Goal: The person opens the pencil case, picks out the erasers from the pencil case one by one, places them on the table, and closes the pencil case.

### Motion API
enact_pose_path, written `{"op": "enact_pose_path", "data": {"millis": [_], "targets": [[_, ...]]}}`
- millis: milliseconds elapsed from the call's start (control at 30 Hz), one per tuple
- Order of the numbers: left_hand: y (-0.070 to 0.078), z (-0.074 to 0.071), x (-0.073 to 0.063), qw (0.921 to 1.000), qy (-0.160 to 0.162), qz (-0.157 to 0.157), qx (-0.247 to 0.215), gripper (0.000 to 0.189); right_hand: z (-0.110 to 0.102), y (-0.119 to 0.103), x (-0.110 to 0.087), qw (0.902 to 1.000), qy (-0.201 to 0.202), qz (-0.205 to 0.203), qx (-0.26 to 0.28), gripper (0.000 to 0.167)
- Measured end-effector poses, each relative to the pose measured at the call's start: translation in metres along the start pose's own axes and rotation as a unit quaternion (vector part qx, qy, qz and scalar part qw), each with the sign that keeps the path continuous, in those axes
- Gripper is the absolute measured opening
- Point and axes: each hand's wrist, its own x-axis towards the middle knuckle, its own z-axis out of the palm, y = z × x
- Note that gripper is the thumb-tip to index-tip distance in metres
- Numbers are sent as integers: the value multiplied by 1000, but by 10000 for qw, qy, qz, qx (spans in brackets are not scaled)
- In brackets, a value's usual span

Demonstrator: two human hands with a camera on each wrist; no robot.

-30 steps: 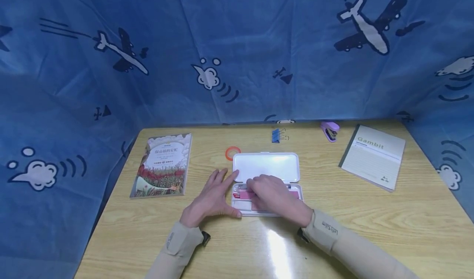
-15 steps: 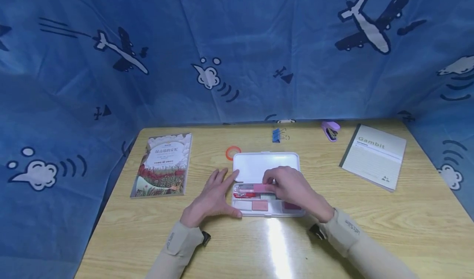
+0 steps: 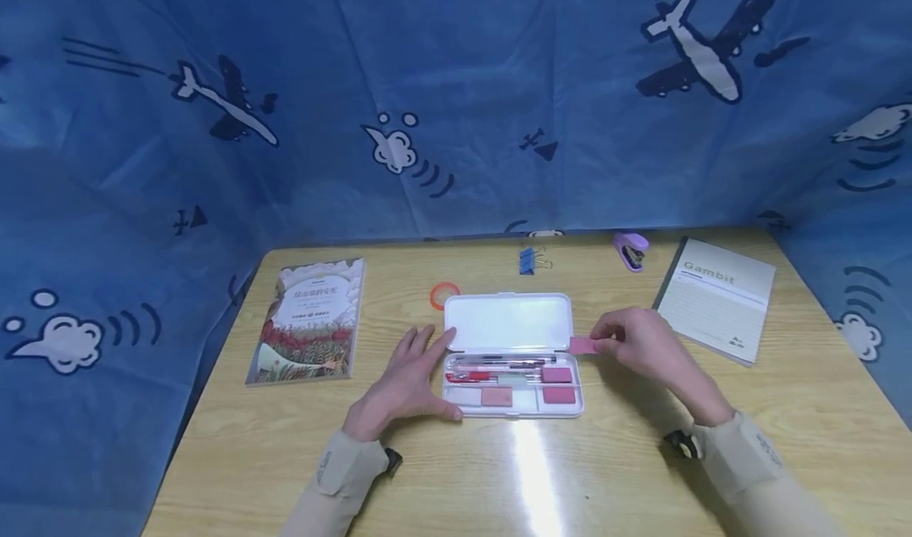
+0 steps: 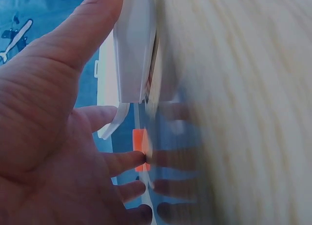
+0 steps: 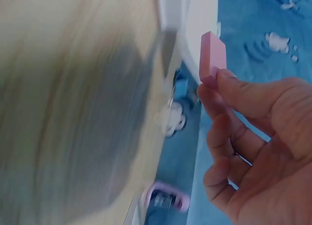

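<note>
A white pencil case lies with its lid raised back. Inside are several pens, a red pen, a pale block, a pink eraser and two darker pink erasers. My left hand rests at the case's left side with spread, straight fingers; its thumb touches the base and its index finger is by the lid. Beyond the case's right edge, my right hand pinches a pink eraser between thumb and index finger, clear of the table in the right wrist view.
A book lies at the left. Behind the case are an orange-red tape roll and a blue binder clip. A purple stapler and a notebook lie at the right. A blue printed curtain hangs behind the table.
My right hand has come up out of the pencil case with the pink eraser and moved right, past the case's edge. The left hand has stayed in place.
</note>
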Motion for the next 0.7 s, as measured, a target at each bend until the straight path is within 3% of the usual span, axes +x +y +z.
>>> {"op": "enact_pose_path", "data": {"millis": [300,700], "targets": [[-2,0,0,10000,49,16,-4,133,-9,32,-10,9996,-87,127,-231,8],[0,1,0,10000,51,50,-66,133,-1,38,-10,9986,-221,49,-471,5]]}}
